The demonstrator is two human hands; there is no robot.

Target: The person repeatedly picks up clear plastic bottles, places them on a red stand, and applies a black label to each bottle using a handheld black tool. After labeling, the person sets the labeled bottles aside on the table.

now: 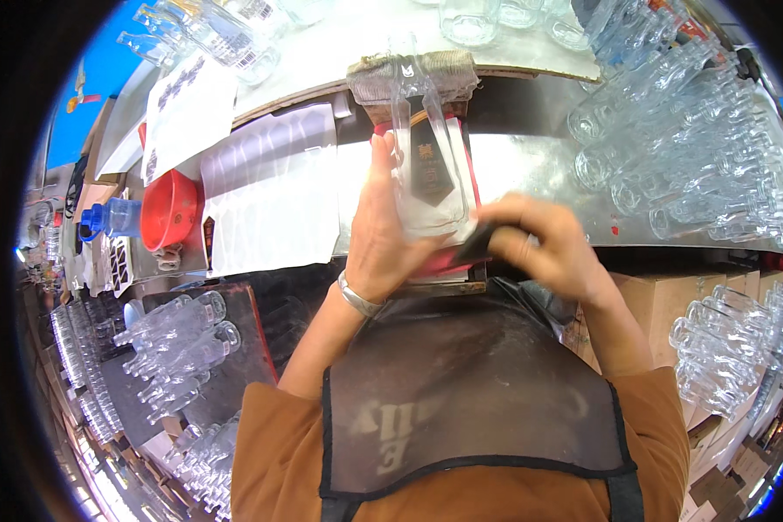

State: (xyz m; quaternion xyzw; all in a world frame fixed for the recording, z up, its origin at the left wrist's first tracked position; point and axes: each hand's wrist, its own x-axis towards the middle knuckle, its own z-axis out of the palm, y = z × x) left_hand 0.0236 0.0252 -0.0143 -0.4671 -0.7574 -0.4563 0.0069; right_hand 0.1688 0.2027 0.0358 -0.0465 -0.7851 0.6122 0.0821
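Two bare hands meet at the centre of the frame over a clear glass bottle [426,165] that lies neck-away on the work surface. Nearest the viewer, at the bottom, a dark apron [470,391] over an orange shirt fills the lower centre. Above it, the left hand [383,235], with a metal bracelet [357,297] at the wrist, is clamped on the left side and base of the bottle; the right hand [544,244] is closed on a small dark object [478,244], kind unclear, pressed at the bottle's lower right corner. The bottle carries a dark pointed label [428,165] and rests on a red pad [439,261]. Left of centre lie white sheets [274,187], then a red bowl [170,209] and a blue-capped plastic bottle [113,219]. Lower left and right edge: stacked empty glass bottles [178,335]; cardboard boxes [670,300] sit below the metal tabletop [531,174]. Farthest, upper right, more clear bottles [679,130] are piled
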